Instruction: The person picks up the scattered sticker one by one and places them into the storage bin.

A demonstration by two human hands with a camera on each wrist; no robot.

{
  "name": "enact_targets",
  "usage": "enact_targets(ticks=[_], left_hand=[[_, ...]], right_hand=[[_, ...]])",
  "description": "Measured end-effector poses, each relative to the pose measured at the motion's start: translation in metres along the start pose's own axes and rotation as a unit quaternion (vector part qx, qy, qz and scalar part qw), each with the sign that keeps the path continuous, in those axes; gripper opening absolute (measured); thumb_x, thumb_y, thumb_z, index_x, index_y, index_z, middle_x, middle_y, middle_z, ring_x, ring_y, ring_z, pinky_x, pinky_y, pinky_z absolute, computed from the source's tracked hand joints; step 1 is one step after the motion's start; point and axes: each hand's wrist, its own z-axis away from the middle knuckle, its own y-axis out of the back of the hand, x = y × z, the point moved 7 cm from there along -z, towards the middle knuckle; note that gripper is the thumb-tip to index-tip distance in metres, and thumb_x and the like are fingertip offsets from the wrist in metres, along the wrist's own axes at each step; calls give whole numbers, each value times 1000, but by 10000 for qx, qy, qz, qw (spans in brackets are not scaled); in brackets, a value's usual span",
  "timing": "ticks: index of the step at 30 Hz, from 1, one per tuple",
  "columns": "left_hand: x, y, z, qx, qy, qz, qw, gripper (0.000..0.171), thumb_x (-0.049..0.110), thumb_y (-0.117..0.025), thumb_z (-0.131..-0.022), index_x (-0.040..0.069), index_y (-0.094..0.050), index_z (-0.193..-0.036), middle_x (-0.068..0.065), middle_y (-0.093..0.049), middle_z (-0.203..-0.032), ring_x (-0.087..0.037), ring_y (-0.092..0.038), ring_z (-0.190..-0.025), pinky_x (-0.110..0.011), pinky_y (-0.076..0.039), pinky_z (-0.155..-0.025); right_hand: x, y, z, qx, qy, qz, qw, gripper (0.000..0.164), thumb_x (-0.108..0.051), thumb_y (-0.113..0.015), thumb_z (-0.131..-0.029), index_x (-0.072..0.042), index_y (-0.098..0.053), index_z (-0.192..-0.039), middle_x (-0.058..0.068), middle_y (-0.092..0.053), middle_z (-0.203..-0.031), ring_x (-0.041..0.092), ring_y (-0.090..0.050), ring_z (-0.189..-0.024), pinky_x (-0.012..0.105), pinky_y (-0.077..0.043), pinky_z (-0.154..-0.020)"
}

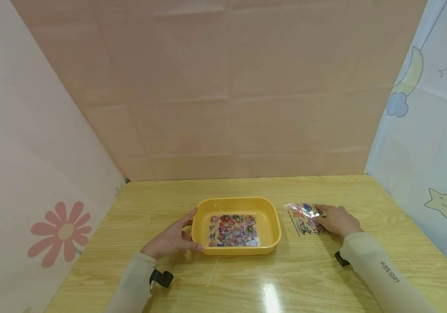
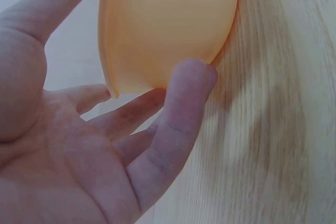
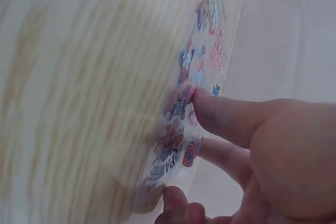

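Observation:
A yellow plastic basin [image 1: 236,251] with rounded corners sits on the wooden table. My left hand [image 1: 173,239] holds its left end, thumb and fingers spread around the wall; in the left wrist view the fingers [image 2: 181,98] bend against the basin's outer side [image 2: 173,24]. Inside the basin lies a clear sticker sheet [image 1: 233,230] printed with colourful cartoon figures. To the basin's right, my right hand [image 1: 338,219] pinches the edge of another clear sticker sheet [image 1: 303,217]. The right wrist view shows the thumb on this sheet [image 3: 184,111], with other fingers at its edge.
A thin pale strip [image 1: 213,271] lies on the table [image 1: 270,278] in front of the basin. A plain beige cloth [image 1: 227,108] hangs behind the table. Patterned white cloths stand at the left [image 1: 20,130] and right [image 1: 422,152].

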Motion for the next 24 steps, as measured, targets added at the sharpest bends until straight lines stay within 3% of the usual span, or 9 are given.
enact_targets(ticks=[1, 3, 6, 8, 10, 13, 19, 24], left_hand=[[0, 0, 0, -11, -5, 4, 10000, 114, 18, -84, -83, 30, -3, -162, -22, -24, -161, -29, -68, -87, -34, -51, -60], [0, 0, 0, -22, -12, 13, 10000, 114, 18, -84, -83, 31, -3, -162, -22, -24, -161, -29, -68, -88, -34, -51, -60], [1, -1, 1, -30, -25, 26, 10000, 114, 17, -83, -84, 30, -2, -162, -22, -23, -161, -29, -68, -89, -33, -51, -60], [1, -1, 1, -24, -28, 23, 10000, 114, 17, -83, -84, 30, -2, -162, -22, -24, -161, -28, -69, -89, -33, -50, -60], [2, -1, 1, -20, -33, 22, 10000, 114, 17, -83, -84, 29, -2, -162, -22, -24, -161, -26, -69, -89, -33, -50, -60], [2, -1, 1, -18, -32, 34, 10000, 114, 16, -83, -84, 29, -2, -163, -22, -24, -161, -26, -69, -89, -33, -50, -60], [3, -1, 1, -67, -47, 63, 9999, 114, 17, -83, -84, 28, -1, -163, -22, -25, -160, -26, -69, -89, -32, -50, -60], [1, -1, -1, -102, -39, 93, 9999, 115, 18, -83, -84, 29, 0, -162, -20, -25, -160, -25, -69, -88, -30, -50, -60]], right_hand=[[0, 1, 0, 29, -8, 3, 10000, 68, -42, -58, -100, -2, -39, -152, 38, -57, -123, 56, -51, -105, 38, -34, -56], [-1, 1, 0, 35, -39, -46, 10000, 66, -40, -57, -100, -2, -39, -152, 38, -55, -127, 58, -45, -113, 39, -34, -57], [-1, 2, -1, 82, -63, -131, 9999, 64, -36, -58, -100, -1, -41, -150, 34, -61, -122, 43, -57, -94, 39, -35, -57], [0, 1, -2, 68, -89, -240, 9996, 62, -33, -58, -99, 0, -42, -150, 30, -65, -116, 31, -56, -78, 38, -35, -57], [0, 2, -4, 112, -82, -283, 9995, 61, -33, -59, -99, 1, -44, -148, 32, -60, -127, 30, -60, -80, 39, -38, -59], [2, 1, -8, 93, -134, -458, 9988, 64, -34, -60, -98, 3, -43, -147, 32, -58, -131, 34, -61, -82, 44, -43, -63], [13, 1, -10, 162, -331, -787, 9962, 73, -36, -61, -97, 16, -37, -142, 38, -50, -134, 49, -59, -100, 57, -49, -79], [18, 6, -10, 408, -293, -927, 9944, 59, -28, -59, -98, 19, -47, -132, 40, -51, -130, 54, -55, -109, 59, -49, -82]])
